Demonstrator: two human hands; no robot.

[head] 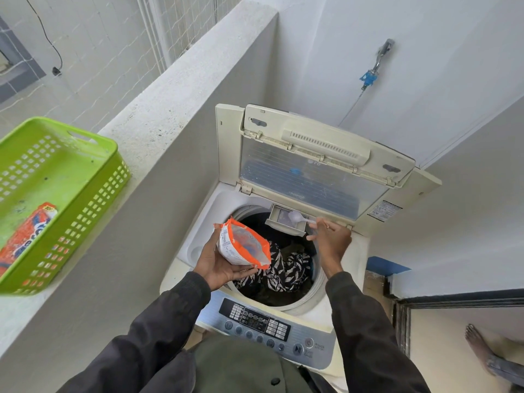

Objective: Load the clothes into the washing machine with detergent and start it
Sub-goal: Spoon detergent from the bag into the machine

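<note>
The top-loading washing machine point(198, 245) stands with its lid point(306, 177) raised. Dark clothes with a leaf print point(286, 270) lie in the drum. At the drum's back rim the detergent drawer point(283, 221) is pulled out. My left hand point(219, 265) holds an opened orange and white detergent pouch point(243, 245) over the drum's left side. My right hand point(330, 241) pinches the handle of a white scoop point(297, 216), whose bowl is over the drawer.
A green plastic basket point(85, 199) sits on the ledge at left with another orange detergent pack point(25, 236) in it. The control panel point(263, 324) faces me at the front. A tap point(380, 61) is on the wall behind. Someone's bare foot point(479, 344) shows at lower right.
</note>
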